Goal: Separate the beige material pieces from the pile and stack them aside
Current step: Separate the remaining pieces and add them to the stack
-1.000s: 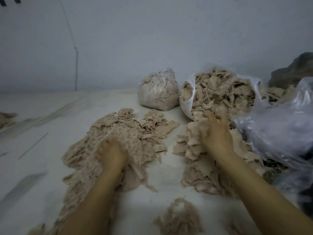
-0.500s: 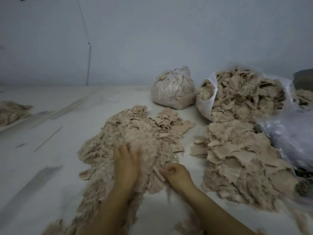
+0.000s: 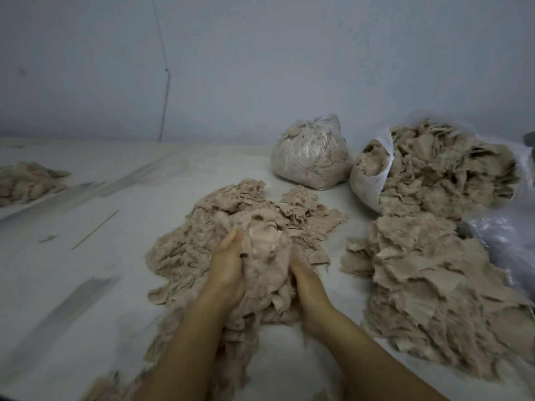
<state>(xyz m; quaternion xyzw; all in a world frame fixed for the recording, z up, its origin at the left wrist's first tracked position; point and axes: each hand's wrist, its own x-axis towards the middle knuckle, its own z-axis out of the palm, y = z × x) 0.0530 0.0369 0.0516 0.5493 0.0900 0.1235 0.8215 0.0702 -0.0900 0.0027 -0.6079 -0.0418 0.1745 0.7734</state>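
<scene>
Left hand (image 3: 227, 274) was cupped against the left flank of a raised clump (image 3: 265, 264) of beige pieces, fingers fairly straight and pointing up, thumb tucked into the material. Half a second before it lay flat on the heap with fingers spread; a second before it was pressed palm-down further left. Right hand (image 3: 308, 287) pressed the clump's right flank, palm inward, fingers buried in the pieces so their curl could not be read. A second before it was reaching over to the right pile; half a second before it pinched a scrap at the heap's near edge. Between the two hands the clump stood bunched up, higher than the heap around it.

Left to right on the white table (image 3: 86, 285): a small stack (image 3: 27, 182) of beige pieces at the far left edge, well apart; a thin stick (image 3: 95, 229) lying at a slant; the middle heap (image 3: 202, 235) where both hands worked; a tied clear bag (image 3: 312, 157) of beige stuff at the back; an open white bag (image 3: 373, 180) spilling pieces; the right pile (image 3: 428, 285) below it, apart from the middle heap; crumpled clear plastic (image 3: 509, 250) at the right edge. A thin cable (image 3: 167, 82) ran down the wall.
</scene>
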